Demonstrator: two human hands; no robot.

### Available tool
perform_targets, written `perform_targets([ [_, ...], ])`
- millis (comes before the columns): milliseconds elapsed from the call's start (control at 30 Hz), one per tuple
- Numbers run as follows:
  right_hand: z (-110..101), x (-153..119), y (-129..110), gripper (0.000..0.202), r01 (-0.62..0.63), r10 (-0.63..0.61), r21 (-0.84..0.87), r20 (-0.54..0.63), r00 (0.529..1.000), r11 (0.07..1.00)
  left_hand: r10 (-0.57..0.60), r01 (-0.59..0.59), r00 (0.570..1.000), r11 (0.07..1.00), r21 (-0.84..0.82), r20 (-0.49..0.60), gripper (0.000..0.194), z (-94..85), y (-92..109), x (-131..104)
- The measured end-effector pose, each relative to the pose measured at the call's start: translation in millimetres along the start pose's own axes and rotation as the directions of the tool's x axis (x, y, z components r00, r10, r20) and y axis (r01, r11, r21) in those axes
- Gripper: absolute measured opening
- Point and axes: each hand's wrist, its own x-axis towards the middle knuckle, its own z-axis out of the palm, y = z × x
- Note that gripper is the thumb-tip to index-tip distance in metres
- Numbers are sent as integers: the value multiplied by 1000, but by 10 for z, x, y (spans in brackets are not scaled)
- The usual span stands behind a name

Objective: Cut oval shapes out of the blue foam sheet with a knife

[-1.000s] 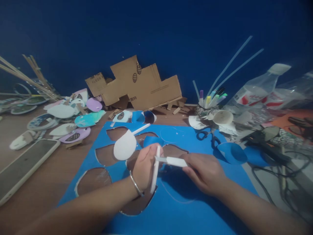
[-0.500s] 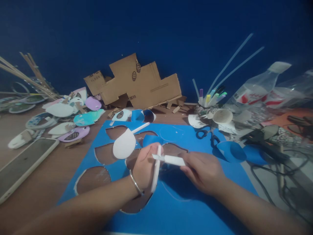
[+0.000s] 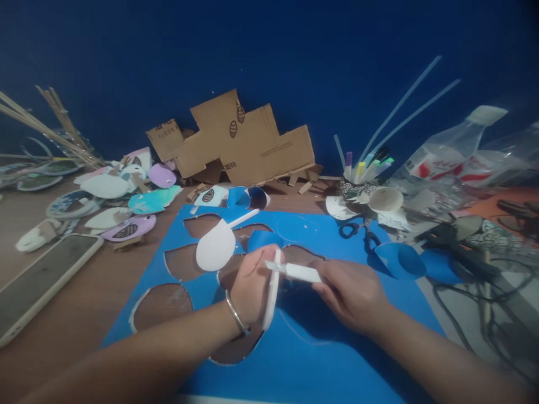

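Note:
My left hand [image 3: 254, 280], with a silver bangle at the wrist, is closed on a white foam piece [image 3: 272, 306] held edge-on above the blue board [image 3: 320, 370]. In my right hand [image 3: 353, 292] is a white box cutter [image 3: 302, 273], its blade out across the top part of the piece's edge. Whether the blade has gone into the foam I cannot tell. Several curved shapes are cut out of the blue board, and the brown table shows through them. Beyond my left hand lies a rounded white piece [image 3: 215, 245], with a thin white strip [image 3: 244, 218] beside it.
Black scissors [image 3: 365, 234] and blue curled offcuts [image 3: 402, 261] lie right of the board. Behind are cut cardboard [image 3: 248, 146] and a pen holder [image 3: 356, 188]. Plastic bottles [image 3: 463, 146] and dark cables [image 3: 455, 314] are at right. Painted foam fish [image 3: 130, 227] and a phone [image 3: 50, 286] are at left.
The view has shifted very slightly. The white foam piece has turned a little in my left hand, and the blade still lies across its edge.

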Motion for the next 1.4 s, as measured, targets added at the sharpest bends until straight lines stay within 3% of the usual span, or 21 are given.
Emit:
perform_targets([
  [267,-26,13,2,26,0,0,9,-24,1000,1000,33,-35,999,999,41,31,41,-24,14,-21],
  [600,-42,-13,18,23,-20,21,72,-15,1000,997,191,-202,979,957,209,72,40,-107,17,-6],
  [1200,-34,-18,8,21,-32,33,105,-8,999,994,200,-216,975,954,207,97,43,-86,20,-22],
  [1400,-41,-1,1,21,-18,21,114,-22,1000,993,156,-174,980,971,161,120,44,-81,14,-34],
])
